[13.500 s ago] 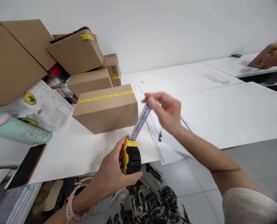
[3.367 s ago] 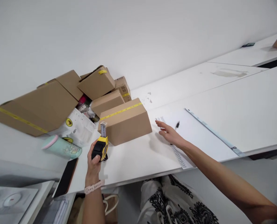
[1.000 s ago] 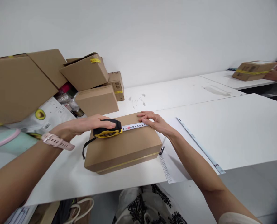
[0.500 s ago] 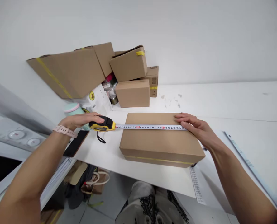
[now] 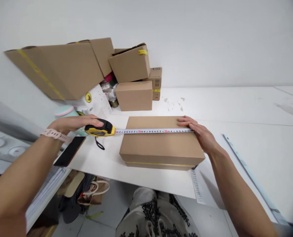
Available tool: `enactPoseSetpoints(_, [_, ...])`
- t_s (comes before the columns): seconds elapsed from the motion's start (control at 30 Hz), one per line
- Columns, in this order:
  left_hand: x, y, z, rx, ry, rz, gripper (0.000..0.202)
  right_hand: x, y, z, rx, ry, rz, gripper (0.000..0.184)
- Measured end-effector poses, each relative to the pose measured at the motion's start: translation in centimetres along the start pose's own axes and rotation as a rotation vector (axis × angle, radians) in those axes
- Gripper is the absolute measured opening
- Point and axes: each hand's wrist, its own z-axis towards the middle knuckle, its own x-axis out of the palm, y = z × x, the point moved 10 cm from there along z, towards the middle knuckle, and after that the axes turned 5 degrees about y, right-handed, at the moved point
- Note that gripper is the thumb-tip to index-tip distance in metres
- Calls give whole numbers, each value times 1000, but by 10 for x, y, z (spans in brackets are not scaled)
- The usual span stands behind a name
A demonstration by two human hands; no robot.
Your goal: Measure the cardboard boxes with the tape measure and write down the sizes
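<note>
A closed cardboard box lies on the white table in front of me. My left hand is closed around a yellow and black tape measure, held just left of the box with its black strap dangling. The blade is pulled out straight across the top of the box. At the box's right edge, my right hand holds the blade's end against the cardboard, fingers resting on the top. The very tip of the blade is hidden by that hand.
Several cardboard boxes are stacked along the wall at the back left. A mint cup with a pink rim and a dark flat object lie at left. A spiral notebook sits right of the box. Bags stand below the table.
The whole view has shifted slightly, so the box and both hands appear further left and higher. The right thumb no longer shows on top of the blade. Both hands keep their hold.
</note>
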Motion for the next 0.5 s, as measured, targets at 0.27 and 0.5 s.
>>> enactPoseSetpoints(0.27, [-11, -5, -1, -24, -67, 103, 67, -1, -2, -1, -28, 117, -19, 32])
enactPoseSetpoints(0.5, [-16, 0, 4, -17, -73, 96, 63, -1, 0, -5, -25, 126, -60, 31])
